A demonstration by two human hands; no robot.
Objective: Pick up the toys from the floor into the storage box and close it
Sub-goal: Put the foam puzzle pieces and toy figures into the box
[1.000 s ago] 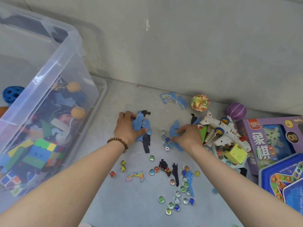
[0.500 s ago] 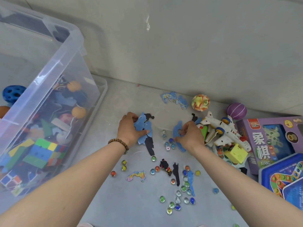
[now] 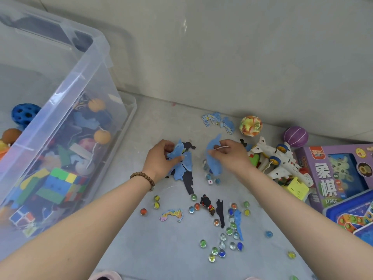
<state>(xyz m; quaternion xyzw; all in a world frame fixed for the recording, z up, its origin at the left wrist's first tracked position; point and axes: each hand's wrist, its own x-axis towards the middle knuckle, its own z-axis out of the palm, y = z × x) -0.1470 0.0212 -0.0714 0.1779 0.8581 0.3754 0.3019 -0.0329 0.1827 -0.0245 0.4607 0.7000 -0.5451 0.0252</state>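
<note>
My left hand (image 3: 159,160) grips a bunch of blue and black puzzle pieces (image 3: 184,166) just above the floor. My right hand (image 3: 232,154) pinches another blue puzzle piece (image 3: 213,158), lifted off the floor. The clear storage box (image 3: 66,102) stands open at the left, half full of blocks, cubes and balls. Several glass marbles (image 3: 228,233), a small black figure (image 3: 206,204), a coloured map piece (image 3: 172,215) and more blue pieces (image 3: 219,122) lie loose on the grey floor.
A white toy plane (image 3: 278,158), a yellow block (image 3: 297,187), a patterned ball (image 3: 250,126) and a purple ball (image 3: 295,137) lie at the right by the wall. A purple chess box (image 3: 339,172) and a blue game board (image 3: 355,217) sit at the far right. The box's lid (image 3: 129,110) lies beneath it.
Both hands have closed on puzzle pieces and lifted them off the floor. The right hand's blue piece now stands upright, clear of the marbles below it.
</note>
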